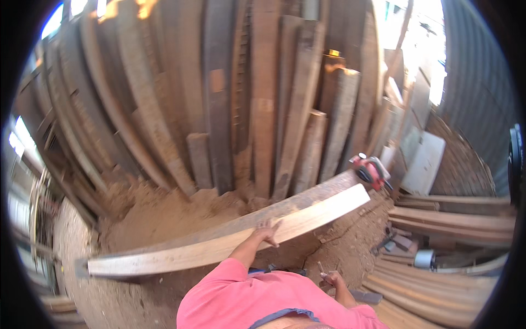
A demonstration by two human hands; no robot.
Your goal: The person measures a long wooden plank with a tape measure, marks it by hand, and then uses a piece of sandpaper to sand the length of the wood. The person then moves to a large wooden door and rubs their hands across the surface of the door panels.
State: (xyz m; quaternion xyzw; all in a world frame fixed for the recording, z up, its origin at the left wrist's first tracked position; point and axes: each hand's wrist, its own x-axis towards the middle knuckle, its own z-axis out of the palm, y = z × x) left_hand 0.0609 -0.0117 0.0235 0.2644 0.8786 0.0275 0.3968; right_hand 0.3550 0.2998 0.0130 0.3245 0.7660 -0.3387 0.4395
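Note:
A long, pale, smooth plank (203, 251) lies slantwise in front of me, from the lower left up to the right. It rests along a darker, rough beam (219, 226) on its far side. My left hand (267, 232) lies with fingers spread on the plank near its middle. Close to my body, my right hand (332, 279) is closed around a thin, stick-like thing (321, 268), too small to name for certain. A red power tool (370, 171), which looks like an electric planer, sits on the beam's right end, apart from both hands.
Many tall boards (264, 109) lean upright along the far side. Heaps of sawdust (159, 219) cover the ground before them. At the right are stacked planks (455, 219), a small grey can (424, 259), a pale panel (424, 163) and a corrugated sheet wall (479, 98).

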